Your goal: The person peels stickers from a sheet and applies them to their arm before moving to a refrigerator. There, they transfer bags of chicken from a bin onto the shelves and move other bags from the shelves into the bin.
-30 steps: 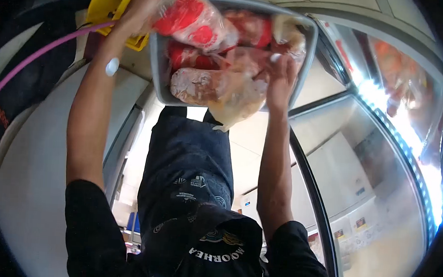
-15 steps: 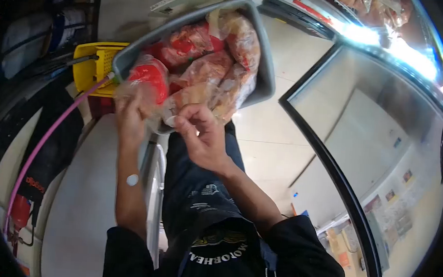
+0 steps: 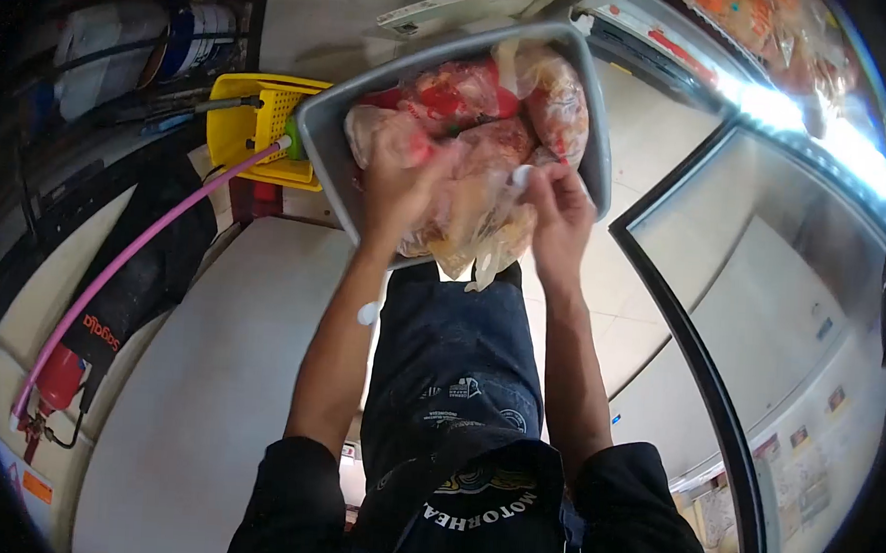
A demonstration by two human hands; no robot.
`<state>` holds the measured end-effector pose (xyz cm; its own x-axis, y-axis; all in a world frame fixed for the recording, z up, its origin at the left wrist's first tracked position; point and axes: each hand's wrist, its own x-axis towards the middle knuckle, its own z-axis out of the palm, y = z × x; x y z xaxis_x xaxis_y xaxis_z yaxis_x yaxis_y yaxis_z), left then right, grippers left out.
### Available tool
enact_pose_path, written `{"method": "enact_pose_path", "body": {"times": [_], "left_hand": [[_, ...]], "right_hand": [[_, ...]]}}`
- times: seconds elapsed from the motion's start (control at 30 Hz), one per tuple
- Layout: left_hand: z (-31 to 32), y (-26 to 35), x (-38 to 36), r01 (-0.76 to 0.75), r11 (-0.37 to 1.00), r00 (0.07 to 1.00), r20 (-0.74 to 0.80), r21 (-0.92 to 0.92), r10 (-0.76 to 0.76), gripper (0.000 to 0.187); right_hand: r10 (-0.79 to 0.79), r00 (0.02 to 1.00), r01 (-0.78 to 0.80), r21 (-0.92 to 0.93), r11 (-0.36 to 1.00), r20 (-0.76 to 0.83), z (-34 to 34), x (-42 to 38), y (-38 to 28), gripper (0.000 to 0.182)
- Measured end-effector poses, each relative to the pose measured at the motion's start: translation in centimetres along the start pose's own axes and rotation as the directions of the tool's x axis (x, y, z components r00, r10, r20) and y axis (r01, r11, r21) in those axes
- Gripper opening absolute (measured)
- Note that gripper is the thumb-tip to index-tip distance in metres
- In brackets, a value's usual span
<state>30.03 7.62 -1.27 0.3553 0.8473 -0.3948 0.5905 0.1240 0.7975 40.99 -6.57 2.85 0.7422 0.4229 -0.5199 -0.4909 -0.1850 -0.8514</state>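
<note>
Both hands are in the grey tub [image 3: 321, 160], which is held against the person's front at waist height. Left hand [image 3: 399, 189] is closed over a clear plastic bag of meat [image 3: 471, 213] at the near rim, fingers curled into the wrap. Right hand [image 3: 559, 210] pinches the same bag from the other side, thumb and fingers together on the film; a small white patch shows at its fingertips, can't tell what it is. The bag droops over the near edge of the tub and hangs down toward the dark apron [image 3: 454, 357].

The tub is rigid grey plastic, rectangular with rounded corners. It is piled with more packs [image 3: 482, 103], crinkly see-through film, pale and reddish contents, red labels. Pack count unclear, since they overlap.

A yellow perforated plastic basket [image 3: 260, 127] sits just beside the tub's left rim. A pink hose [image 3: 134, 250] runs from there down to the left. A glass freezer door [image 3: 751, 323] stands open on the right, bright strip light above, shelf contents blown out. The picture is heavily fisheye-warped and its corners are black.
</note>
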Motion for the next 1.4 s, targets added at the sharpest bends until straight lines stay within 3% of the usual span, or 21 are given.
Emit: {"method": "enact_pose_path", "body": {"times": [0.07, 0.13, 0.27, 0.4, 0.43, 0.53, 0.57, 0.6, 0.67, 0.77, 0.8, 0.83, 0.87, 0.93, 1.0, 1.07, 1.13, 1.27, 1.3, 1.37, 1.4], "left_hand": [[2.0, 0.8, 0.3, -0.118, 0.946, 0.993, 0.013, 0.303, 0.119, 0.015], [2.3, 2.8, 1.2, -0.098, 0.958, 0.993, 0.093, 0.268, 0.076, 0.012], [-0.2, 5.2, -0.4, -0.192, 0.97, 0.975, 0.137, 0.146, 0.172, 0.004], [-1.9, 9.6, -4.0, -0.45, 0.893, 0.858, 0.268, -0.021, 0.439, 0.002], [-1.3, 9.4, -4.3, -0.404, 0.915, 0.848, 0.377, 0.002, 0.373, 0.004], [1.5, 9.1, -5.4, -0.413, 0.886, 0.828, 0.317, -0.211, 0.462, 0.007], [1.6, 9.3, -5.2, -0.34, 0.904, 0.828, 0.373, -0.258, 0.418, 0.008], [1.7, 10.0, -5.4, -0.329, 0.829, 0.841, 0.26, -0.452, 0.475, 0.01], [1.1, 9.5, -4.6, -0.08, 0.881, 0.801, 0.496, -0.466, 0.335, 0.013], [0.3, 8.0, -4.0, 0.043, 0.796, 0.782, 0.516, -0.604, 0.349, 0.018], [0.0, 6.4, -3.2, 0.168, 0.777, 0.728, 0.608, -0.606, 0.317, 0.026], [-0.6, 5.1, -2.4, 0.539, 0.507, 0.657, 0.712, -0.673, 0.247, 0.034], [0.1, 1.7, -1.5, 0.39, 0.616, 0.806, 0.577, -0.684, 0.13, 0.037], [-0.8, -3.1, 2.3, 0.388, 0.736, 0.91, 0.357, -0.554, -0.211, 0.041], [-1.1, -9.9, 6.2, 0.472, 0.793, 0.876, 0.108, -0.385, -0.47, 0.052], [2.1, -18.2, 9.5, 0.496, 0.863, 0.841, -0.194, -0.095, -0.504, 0.073], [2.5, -17.1, 11.8, 0.354, 0.904, 0.928, -0.208, 0.238, -0.309, 0.099], [4.7, -18.8, 14.4, 0.632, 0.768, 0.774, -0.047, 0.103, -0.631, 0.09], [4.3, -17.8, 14.6, 0.606, 0.724, 0.783, -0.084, 0.329, -0.617, 0.07], [4.0, -18.6, 12.9, 0.252, 0.818, 0.962, -0.223, 0.517, -0.155, 0.056], [3.4, -18.2, 12.0, 0.071, 0.783, 0.963, -0.248, 0.618, 0.109, 0.05]], "right_hand": [[-0.09, 0.996, 0.089, 0.052, 0.995, 0.023, -1.0, 0.3, -0.2, 0.008], [-0.086, 0.994, 0.082, -0.065, 0.994, -0.069, -2.4, 0.1, -0.8, 0.012], [-0.063, 0.981, 0.062, -0.007, 0.998, -0.184, -5.2, -0.7, -2.1, 0.012], [-0.47, 0.882, 0.467, -0.057, 0.882, -0.047, -5.5, -1.6, -4.8, 0.019], [-0.537, 0.843, 0.535, -0.083, 0.841, -0.012, -4.2, -1.8, -5.8, 0.019], [-0.709, 0.696, 0.718, -0.098, 0.689, 0.11, 0.5, -1.6, -6.4, 0.023], [-0.711, 0.695, 0.719, -0.11, 0.687, 0.106, 1.5, -0.7, -4.9, 0.023], [-0.711, 0.696, 0.718, -0.122, 0.686, 0.1, 2.2, 0.0, -3.6, 0.024], [-0.661, 0.747, 0.665, -0.074, 0.744, 0.071, 2.3, 1.5, -2.7, 0.023], [-0.676, 0.737, 0.675, -0.034, 0.737, -0.012, 3.4, 3.4, -1.9, 0.02], [-0.694, 0.718, 0.694, -0.033, 0.72, -0.046, 3.7, 3.9, -1.7, 0.019], [-0.646, 0.747, 0.646, -0.055, 0.761, -0.156, 2.9, 4.6, -0.9, 0.018], [-0.63, 0.754, 0.631, -0.062, 0.773, -0.184, 2.1, 4.8, -1.1, 0.017], [-0.603, 0.76, 0.608, -0.063, 0.792, -0.242, 0.6, 4.7, -1.9, 0.015], [-0.516, 0.798, 0.538, -0.019, 0.843, -0.313, 1.4, 2.8, -4.0, 0.016], [-0.466, 0.843, 0.49, 0.027, 0.871, -0.269, 2.2, 1.0, -6.1, 0.017], [-0.515, 0.799, 0.514, -0.092, 0.853, -0.309, 3.1, 0.1, -7.2, 0.018], [-0.448, 0.819, 0.495, 0.046, 0.868, -0.359, 1.2, -0.1, -8.5, 0.02], [-0.488, 0.777, 0.507, -0.064, 0.859, -0.397, 0.7, 0.3, -8.1, 0.021], [-0.534, 0.722, 0.51, -0.184, 0.84, -0.439, 1.0, 0.6, -8.0, 0.023], [-0.544, 0.711, 0.52, -0.189, 0.833, -0.446, 1.9, 0.5, -8.3, 0.023]]}}
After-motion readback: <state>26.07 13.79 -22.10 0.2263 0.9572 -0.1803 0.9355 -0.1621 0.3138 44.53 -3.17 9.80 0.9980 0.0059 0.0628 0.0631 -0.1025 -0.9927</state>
